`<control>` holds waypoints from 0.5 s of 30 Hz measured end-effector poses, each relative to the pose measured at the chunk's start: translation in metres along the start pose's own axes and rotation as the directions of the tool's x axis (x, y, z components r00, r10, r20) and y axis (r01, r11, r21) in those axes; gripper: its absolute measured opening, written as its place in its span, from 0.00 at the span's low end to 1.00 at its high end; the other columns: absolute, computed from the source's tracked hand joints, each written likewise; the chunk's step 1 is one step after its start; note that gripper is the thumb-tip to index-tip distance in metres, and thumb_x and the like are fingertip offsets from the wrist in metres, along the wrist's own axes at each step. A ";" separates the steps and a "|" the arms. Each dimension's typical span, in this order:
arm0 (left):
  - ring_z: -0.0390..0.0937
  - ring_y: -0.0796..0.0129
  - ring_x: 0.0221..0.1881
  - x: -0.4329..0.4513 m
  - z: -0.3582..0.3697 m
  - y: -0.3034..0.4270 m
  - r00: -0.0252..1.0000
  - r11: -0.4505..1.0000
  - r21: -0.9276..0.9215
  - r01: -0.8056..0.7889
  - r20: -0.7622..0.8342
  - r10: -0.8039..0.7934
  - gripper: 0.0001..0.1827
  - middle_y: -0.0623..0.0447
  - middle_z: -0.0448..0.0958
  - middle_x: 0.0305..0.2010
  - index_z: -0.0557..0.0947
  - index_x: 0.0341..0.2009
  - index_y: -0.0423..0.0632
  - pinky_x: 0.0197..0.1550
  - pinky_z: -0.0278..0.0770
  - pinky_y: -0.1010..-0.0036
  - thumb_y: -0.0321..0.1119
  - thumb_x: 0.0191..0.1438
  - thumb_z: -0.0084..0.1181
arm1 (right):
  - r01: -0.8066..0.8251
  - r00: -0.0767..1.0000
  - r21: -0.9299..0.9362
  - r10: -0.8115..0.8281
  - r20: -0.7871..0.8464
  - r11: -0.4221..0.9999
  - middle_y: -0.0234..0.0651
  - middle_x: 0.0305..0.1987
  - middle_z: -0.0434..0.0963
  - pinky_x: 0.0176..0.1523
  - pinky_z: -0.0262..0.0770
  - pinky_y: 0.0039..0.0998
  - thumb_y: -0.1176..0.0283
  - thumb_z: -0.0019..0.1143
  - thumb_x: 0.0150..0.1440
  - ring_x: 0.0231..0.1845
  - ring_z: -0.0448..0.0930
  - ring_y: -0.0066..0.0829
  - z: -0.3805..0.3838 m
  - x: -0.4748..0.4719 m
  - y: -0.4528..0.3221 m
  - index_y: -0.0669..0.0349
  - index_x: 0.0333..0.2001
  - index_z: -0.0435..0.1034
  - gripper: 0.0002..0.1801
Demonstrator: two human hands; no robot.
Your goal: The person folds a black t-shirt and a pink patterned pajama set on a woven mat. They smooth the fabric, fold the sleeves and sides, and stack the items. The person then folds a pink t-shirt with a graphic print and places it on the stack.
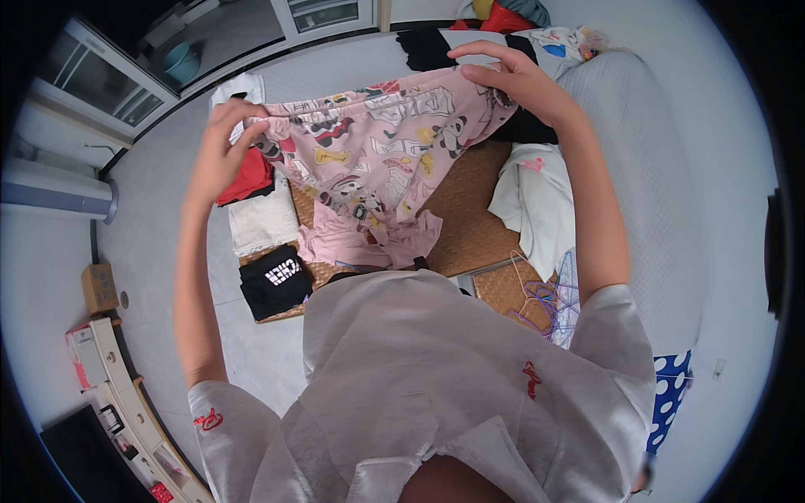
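Observation:
Pink pants with a panda print (377, 151) hang stretched out between my two hands by their elastic waistband. My left hand (229, 141) pinches one end of the waistband. At the other end, my right hand (509, 78) grips the cloth between thumb and fingers. Below the pants, a pink garment (402, 242) lies crumpled on a woven mat (471, 220). A folded black garment with white lettering (275, 281) lies at the mat's left edge. Beside it are a white folded cloth (264, 220) and a red garment (250, 179).
A white garment (538, 201) and several wire hangers (541, 305) lie right of the mat, by a grey-covered sofa (641, 188). Black clothing (424, 49) lies at the back. A cardboard box (99, 289) and drawer cabinet (119, 371) stand left, across the tiled floor (163, 201).

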State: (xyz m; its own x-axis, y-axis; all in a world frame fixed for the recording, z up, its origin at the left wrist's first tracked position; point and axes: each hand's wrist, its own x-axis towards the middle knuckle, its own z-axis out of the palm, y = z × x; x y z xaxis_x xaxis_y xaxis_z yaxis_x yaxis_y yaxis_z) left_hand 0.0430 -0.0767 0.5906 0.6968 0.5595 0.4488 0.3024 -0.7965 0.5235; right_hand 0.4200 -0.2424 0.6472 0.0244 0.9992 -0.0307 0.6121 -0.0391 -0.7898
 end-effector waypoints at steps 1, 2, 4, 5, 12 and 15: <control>0.72 0.69 0.41 0.001 0.000 -0.003 0.998 0.999 0.020 -0.047 -0.045 0.048 0.05 0.50 0.72 0.49 0.78 0.37 0.41 0.42 0.69 0.77 0.28 0.56 0.56 | 0.023 1.000 0.045 -0.023 0.005 0.999 0.23 0.36 0.73 0.36 0.64 0.17 0.61 0.53 0.62 0.35 0.68 0.13 -0.002 -0.001 0.003 0.54 0.50 0.74 0.16; 0.71 0.70 0.42 0.002 0.000 -0.005 0.991 0.995 0.042 -0.092 -0.090 0.095 0.04 0.50 0.70 0.52 0.78 0.36 0.42 0.43 0.68 0.77 0.27 0.56 0.55 | 0.047 0.999 0.091 -0.048 0.010 0.995 0.24 0.38 0.74 0.37 0.65 0.17 0.61 0.53 0.62 0.36 0.69 0.13 -0.004 -0.001 0.009 0.54 0.51 0.73 0.16; 0.70 0.72 0.40 0.005 -0.010 -0.007 0.999 0.996 -0.088 -0.019 -0.044 0.015 0.04 0.51 0.66 0.56 0.77 0.36 0.42 0.42 0.68 0.78 0.27 0.57 0.54 | 0.057 0.998 0.198 -0.060 0.009 0.978 0.25 0.42 0.75 0.42 0.66 0.18 0.61 0.53 0.62 0.41 0.70 0.15 -0.007 -0.001 0.021 0.55 0.51 0.73 0.16; 0.69 0.74 0.39 0.007 -0.013 -0.007 1.000 0.988 -0.151 0.021 -0.017 -0.024 0.03 0.52 0.64 0.59 0.76 0.36 0.42 0.42 0.68 0.78 0.27 0.58 0.53 | 0.048 0.999 0.257 -0.051 0.005 0.965 0.25 0.44 0.75 0.46 0.68 0.20 0.61 0.54 0.61 0.44 0.71 0.16 -0.011 -0.002 0.026 0.56 0.50 0.73 0.17; 0.63 0.78 0.24 0.014 -0.033 0.003 0.958 0.808 -0.517 0.282 0.197 -0.208 0.05 0.55 0.67 0.34 0.66 0.33 0.45 0.26 0.66 0.79 0.28 0.62 0.46 | 0.108 0.994 0.013 -0.108 -0.013 0.994 0.28 0.42 0.77 0.49 0.69 0.22 0.63 0.53 0.62 0.44 0.74 0.18 -0.017 -0.004 0.030 0.58 0.46 0.75 0.14; 0.58 0.79 0.22 0.015 -0.030 -0.005 0.967 0.970 -0.203 0.130 0.241 -0.079 0.12 0.58 0.61 0.23 0.61 0.28 0.45 0.22 0.58 0.77 0.29 0.58 0.50 | 0.171 0.984 -0.115 -0.164 0.067 0.979 0.30 0.39 0.78 0.49 0.70 0.23 0.63 0.54 0.61 0.42 0.75 0.18 -0.006 0.002 0.020 0.59 0.43 0.75 0.13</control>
State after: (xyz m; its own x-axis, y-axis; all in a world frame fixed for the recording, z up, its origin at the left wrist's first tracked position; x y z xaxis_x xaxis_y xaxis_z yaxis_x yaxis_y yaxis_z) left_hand 0.0323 -0.0576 0.6165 0.8069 0.5489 0.2182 0.2518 -0.6538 0.7135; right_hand 0.4369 -0.2412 0.6345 -0.1297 0.9898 0.0586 0.6937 0.1328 -0.7079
